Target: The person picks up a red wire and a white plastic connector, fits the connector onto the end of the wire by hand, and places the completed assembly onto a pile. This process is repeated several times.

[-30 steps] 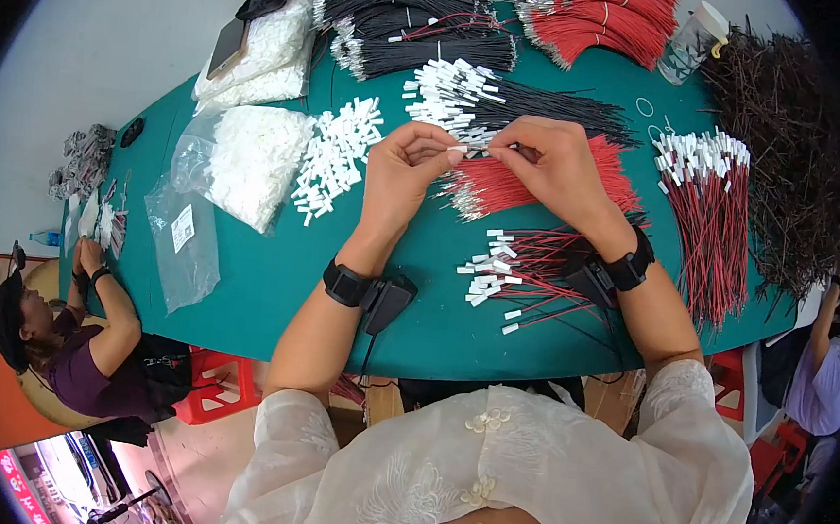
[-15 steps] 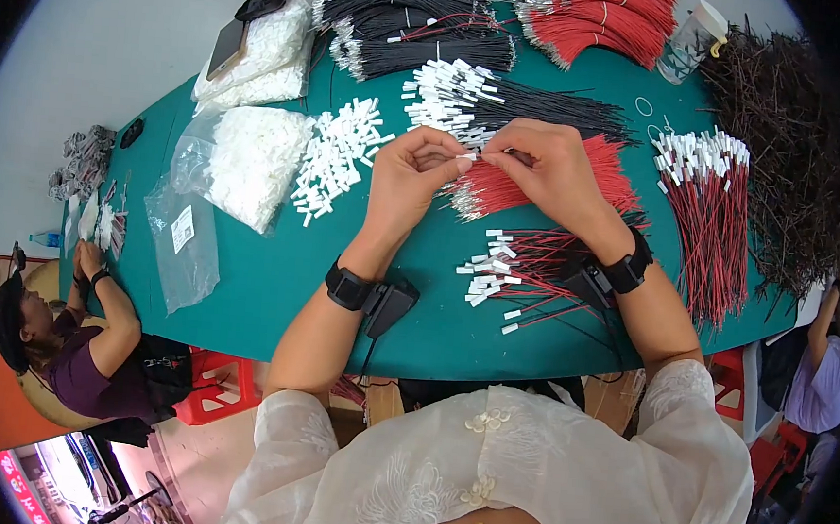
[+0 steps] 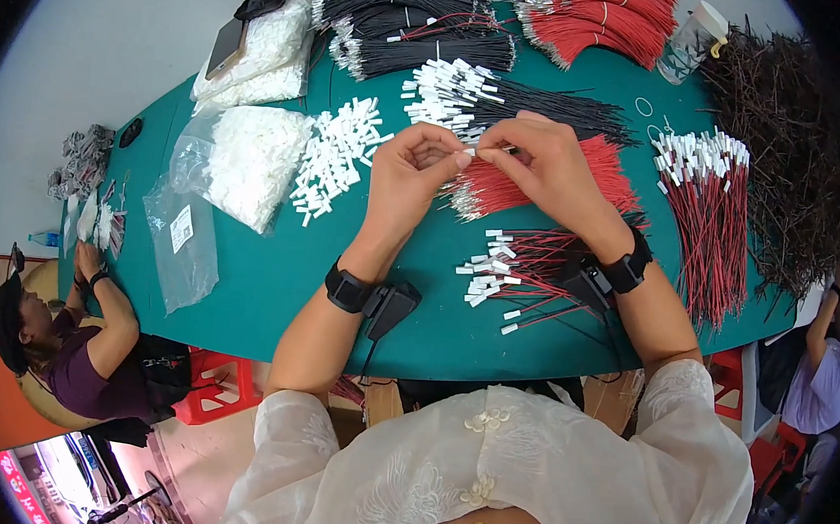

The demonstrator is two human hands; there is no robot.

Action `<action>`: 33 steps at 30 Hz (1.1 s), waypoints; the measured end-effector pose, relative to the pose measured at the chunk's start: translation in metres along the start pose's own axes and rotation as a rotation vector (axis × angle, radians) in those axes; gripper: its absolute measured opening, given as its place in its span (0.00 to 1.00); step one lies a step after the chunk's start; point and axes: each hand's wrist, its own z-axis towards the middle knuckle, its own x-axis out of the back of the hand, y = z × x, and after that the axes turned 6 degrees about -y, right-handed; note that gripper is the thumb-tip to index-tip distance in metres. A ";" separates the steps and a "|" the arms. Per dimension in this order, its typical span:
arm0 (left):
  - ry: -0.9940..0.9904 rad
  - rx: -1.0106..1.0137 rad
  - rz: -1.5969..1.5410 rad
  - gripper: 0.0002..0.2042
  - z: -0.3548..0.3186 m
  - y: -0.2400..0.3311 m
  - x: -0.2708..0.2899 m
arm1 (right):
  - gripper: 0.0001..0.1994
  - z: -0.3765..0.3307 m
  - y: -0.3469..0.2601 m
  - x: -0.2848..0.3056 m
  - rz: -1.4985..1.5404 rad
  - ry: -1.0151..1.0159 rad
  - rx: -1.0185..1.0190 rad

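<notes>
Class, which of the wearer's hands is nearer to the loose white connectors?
Left. The left hand is just right of the loose white connectors; the right hand is farther right, beyond the left one.

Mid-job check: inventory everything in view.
Pinched connector: one, white, centre
Loose connectors: many, white, left
Connector bags: several, clear, left
Black wire bundles: several, black, back
Red wire bundles: several, red, back
White-tipped wires: many, black, centre
Loose wires: many, red, centre
Leads: two piles, red and black, right
Tumbler: one, clear, far right
Tangled heap: one, brown, right
Table: one, green, centre
Stools: at least two, red, sides
Co-workers: two, purple tops, sides
Distant clutter: uncounted, pale, left
Blouse: one, white, bottom
Wristbands: two, black, own wrists
Left hand: one, bare, centre
Right hand: one, bare, centre
</notes>
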 end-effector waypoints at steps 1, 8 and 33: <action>0.034 -0.005 0.023 0.06 0.000 0.001 0.000 | 0.05 0.001 0.000 0.001 -0.018 -0.008 0.002; 0.171 -0.043 0.392 0.07 0.000 0.003 0.013 | 0.07 0.000 0.017 0.026 -0.196 -0.021 -0.020; -0.659 -0.060 0.467 0.07 -0.017 0.021 -0.022 | 0.10 -0.004 -0.014 0.098 -0.063 -0.770 -0.407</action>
